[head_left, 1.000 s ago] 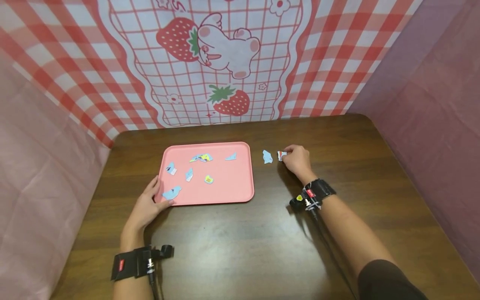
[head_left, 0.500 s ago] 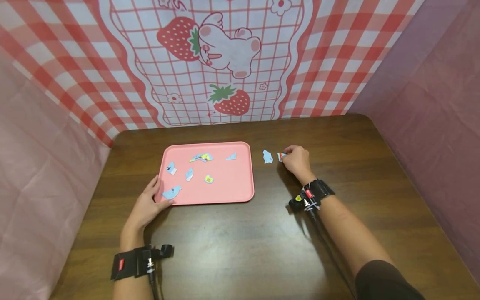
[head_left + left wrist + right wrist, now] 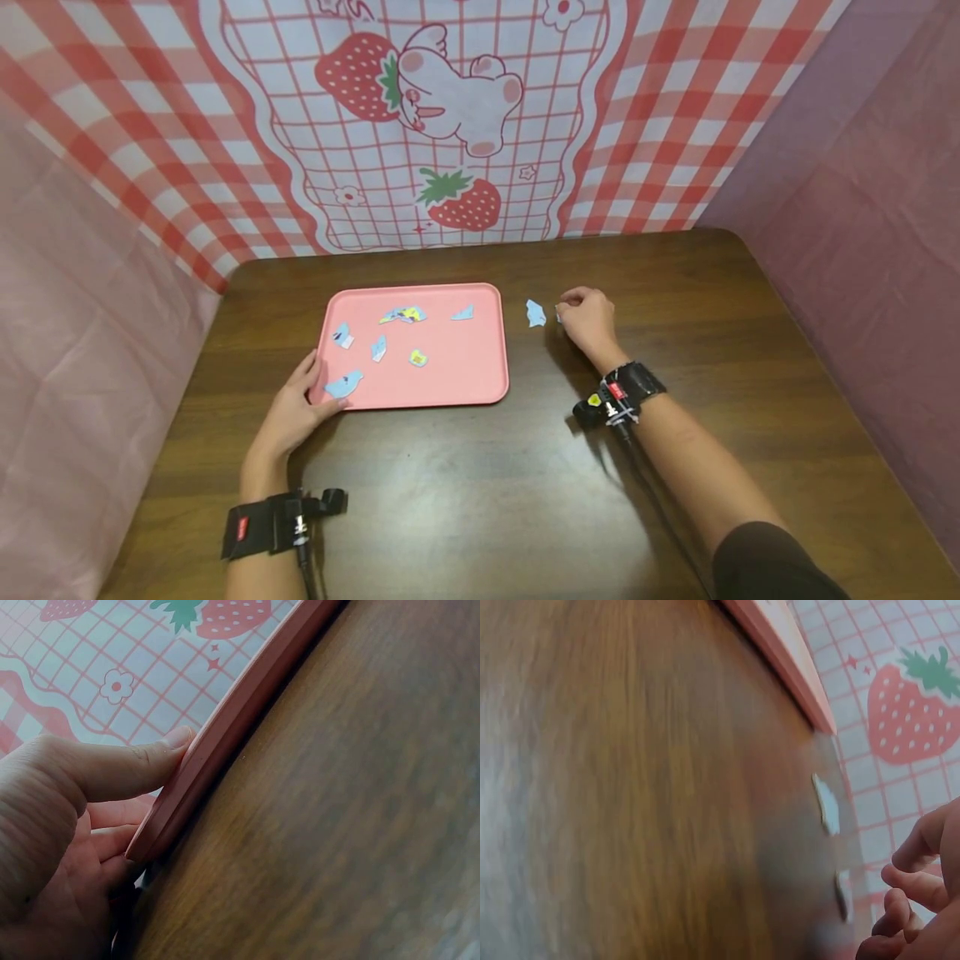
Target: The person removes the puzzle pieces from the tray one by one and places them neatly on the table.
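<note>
My left hand grips the near left corner of a pink tray; in the left wrist view its thumb lies on the rim. On the tray lie several flat, irregular printed pieces, among them a light blue one and a yellow one. Right of the tray is a light blue piece on the table. My right hand is just above another piece, mostly hidden in the head view. In the right wrist view that small piece lies on the table, apart from the loosely curled fingers.
The brown wooden table extends in front of the tray and to the right. A red-and-white checked cloth with strawberries hangs behind the table. Pink cloth hangs at both sides. Cables run from the wrist cameras.
My right hand has shifted slightly left, so it covers more of the small piece with the red mark. My left hand and the tray stay where they were.
</note>
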The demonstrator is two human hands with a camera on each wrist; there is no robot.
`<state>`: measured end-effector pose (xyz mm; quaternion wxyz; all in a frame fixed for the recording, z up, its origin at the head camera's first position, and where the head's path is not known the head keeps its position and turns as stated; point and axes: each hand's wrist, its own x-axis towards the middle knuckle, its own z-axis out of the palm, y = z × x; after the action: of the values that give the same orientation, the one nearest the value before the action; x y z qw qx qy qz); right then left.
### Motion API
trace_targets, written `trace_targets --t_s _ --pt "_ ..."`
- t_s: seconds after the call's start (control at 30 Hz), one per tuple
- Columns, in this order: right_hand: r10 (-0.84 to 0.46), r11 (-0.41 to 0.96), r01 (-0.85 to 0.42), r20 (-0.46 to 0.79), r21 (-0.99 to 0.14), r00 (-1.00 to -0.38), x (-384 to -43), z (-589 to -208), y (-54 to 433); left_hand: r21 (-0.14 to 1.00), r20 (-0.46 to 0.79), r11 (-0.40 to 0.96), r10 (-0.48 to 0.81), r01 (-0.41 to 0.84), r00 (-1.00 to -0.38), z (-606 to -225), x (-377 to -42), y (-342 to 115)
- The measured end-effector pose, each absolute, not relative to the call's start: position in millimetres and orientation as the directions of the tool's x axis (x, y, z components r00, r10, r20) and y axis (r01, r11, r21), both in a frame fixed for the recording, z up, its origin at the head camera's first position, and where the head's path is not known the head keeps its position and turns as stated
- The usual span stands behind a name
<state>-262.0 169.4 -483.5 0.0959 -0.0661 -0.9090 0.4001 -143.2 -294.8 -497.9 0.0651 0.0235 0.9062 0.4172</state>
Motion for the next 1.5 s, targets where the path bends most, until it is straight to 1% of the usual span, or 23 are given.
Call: trace_targets --t_s 0.23,0.63,1.0,1.27,1.5 --pt "0.14 0.662 -0.017 0.145 -0.749 -0.979 -262.9 -473.8 151.7 0.763 -0.115 0.645 0.079 -0.038 -0.99 -495.1 -145.3 -293.6" --pt "0.031 0.66 -0.088 0.144 -0.746 -0.989 -264.9 -464.0 119.1 0.751 -0.117 0.66 0.09 -0.029 -0.989 -494.5 -147.4 -294.4" --pt "-0.033 0.665 -0.142 0.161 -0.733 -0.986 -269.5 -467.7 96.2 0.737 -0.084 0.676 0.1 0.005 -0.991 -500.3 -144.7 -296.5" --pt "-0.083 0.673 -0.136 0.108 -0.727 -0.991 -271.4 -469.9 80.9 0.743 -0.097 0.67 0.093 -0.009 -0.991 -498.1 -144.2 -297.3" --pt "-0.182 0.673 -0.221 0.132 -0.706 -0.974 -278.8 -476.7 67.7 0.763 -0.115 0.646 0.082 -0.035 -0.99 -499.7 -145.4 -298.0"
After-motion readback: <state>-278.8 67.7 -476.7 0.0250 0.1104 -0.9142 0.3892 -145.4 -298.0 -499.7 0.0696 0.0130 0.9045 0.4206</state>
